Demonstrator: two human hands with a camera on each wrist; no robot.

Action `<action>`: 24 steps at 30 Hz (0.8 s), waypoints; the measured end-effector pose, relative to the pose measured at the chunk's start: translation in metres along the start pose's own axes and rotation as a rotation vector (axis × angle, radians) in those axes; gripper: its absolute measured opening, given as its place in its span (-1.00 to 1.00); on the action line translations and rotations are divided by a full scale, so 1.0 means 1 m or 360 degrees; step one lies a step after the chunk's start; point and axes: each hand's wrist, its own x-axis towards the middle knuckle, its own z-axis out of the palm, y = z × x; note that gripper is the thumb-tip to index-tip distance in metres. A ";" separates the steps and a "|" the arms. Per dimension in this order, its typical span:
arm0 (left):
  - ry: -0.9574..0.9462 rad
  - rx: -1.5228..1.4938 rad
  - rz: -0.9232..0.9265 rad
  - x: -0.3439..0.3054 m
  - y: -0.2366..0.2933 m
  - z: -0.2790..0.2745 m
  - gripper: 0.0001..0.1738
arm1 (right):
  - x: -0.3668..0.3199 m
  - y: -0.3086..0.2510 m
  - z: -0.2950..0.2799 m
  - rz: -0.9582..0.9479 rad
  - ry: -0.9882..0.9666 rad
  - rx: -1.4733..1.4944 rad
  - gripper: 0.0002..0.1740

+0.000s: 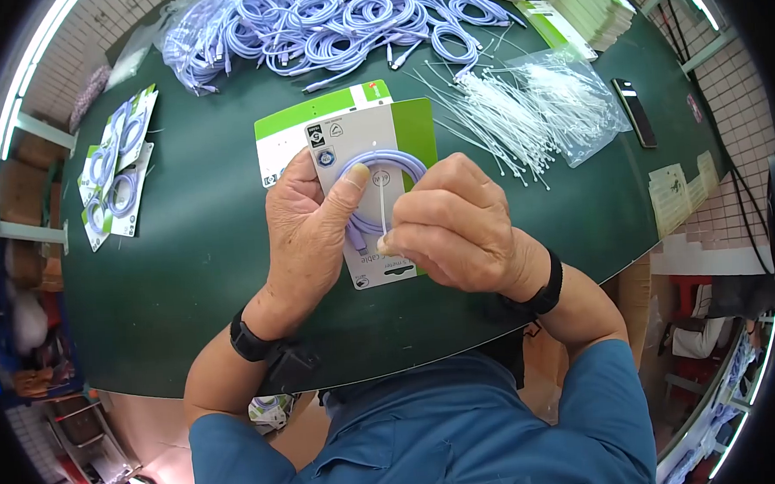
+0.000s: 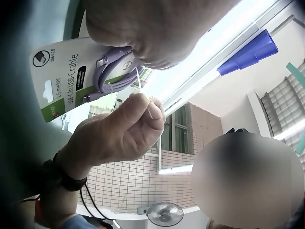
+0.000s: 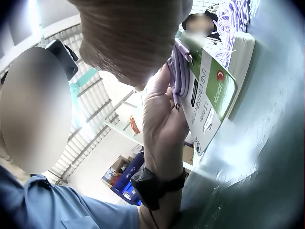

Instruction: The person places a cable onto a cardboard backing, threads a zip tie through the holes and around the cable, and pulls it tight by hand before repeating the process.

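**Holding a coiled cable against its card**

Gripping from the left, the left hand (image 1: 304,238) curls round the edge of a white-and-green cardboard packaging card (image 1: 360,138), with its thumb pressed flat on the card's face. Under that thumb lies a lilac USB cable wound into a round coil (image 1: 401,160), flat against the card's middle. The card is held tilted just above a dark green table top (image 1: 195,252), over a second green-and-white card (image 1: 311,114) that lies flat on the table.

The right hand (image 1: 453,234) is closed, thumb and forefinger pinching a thin white plastic cable tie (image 1: 382,203). The tie stands upright across the lower part of the coil. It may pass through the card, but the left wrist view is too blurred there to be sure.

Along the far edge of the table sprawls a big heap of loose lilac cables (image 1: 332,21). Right of the card is a clear plastic bag of white cable ties (image 1: 538,107), some spilling out of it, and beyond it a dark phone (image 1: 635,111). Several packed cards with coiled cables (image 1: 116,168) lie well apart at the left.
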 end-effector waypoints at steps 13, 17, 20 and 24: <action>0.0017 0.0019 -0.0045 -0.001 -0.002 -0.003 -0.66 | -0.003 -0.004 0.006 -0.0038 -0.0018 0.0204 -0.71; 0.0015 0.0002 -0.0047 -0.002 -0.004 -0.002 -0.66 | -0.002 -0.004 0.008 -0.0061 -0.0034 0.0226 -0.69; -0.0001 0.0013 -0.0063 -0.002 -0.004 -0.003 -0.66 | -0.003 -0.006 0.011 -0.0019 -0.0053 0.0275 -0.68; -0.0030 0.0045 -0.0097 -0.003 -0.005 -0.002 -0.66 | -0.005 -0.010 0.010 0.0120 -0.0110 0.0372 -0.68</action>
